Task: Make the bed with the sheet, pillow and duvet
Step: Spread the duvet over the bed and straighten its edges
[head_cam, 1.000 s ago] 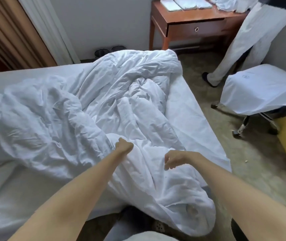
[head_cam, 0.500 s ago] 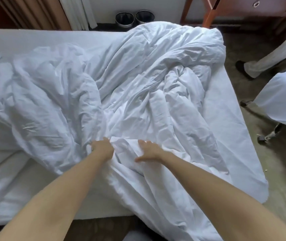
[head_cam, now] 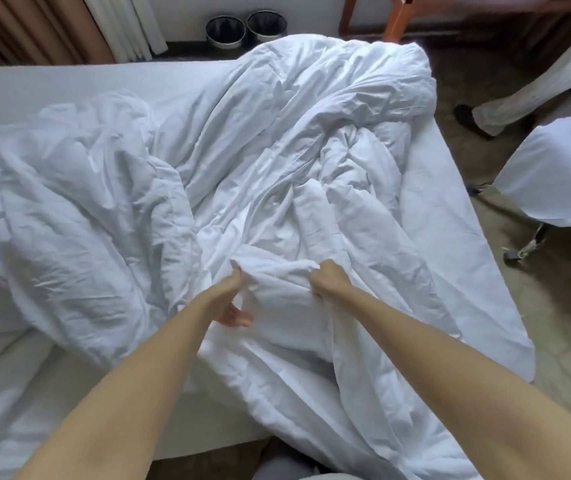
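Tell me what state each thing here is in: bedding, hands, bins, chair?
Duvet: crumpled in a heap on the bed, one end hanging over the near edge.
Left hand: grips a duvet fold.
Right hand: grips the duvet alongside.
Sheet: flat on the mattress where uncovered.
Bins: upright by the wall.
Chair: draped in white cloth.

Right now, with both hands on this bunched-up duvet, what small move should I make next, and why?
Probably lift the gripped fold and draw your hands apart. The left hand and right hand grip the duvet close together. It lies crumpled in a heap across the bed, with one part hanging over the near edge, so it likely needs opening out first.
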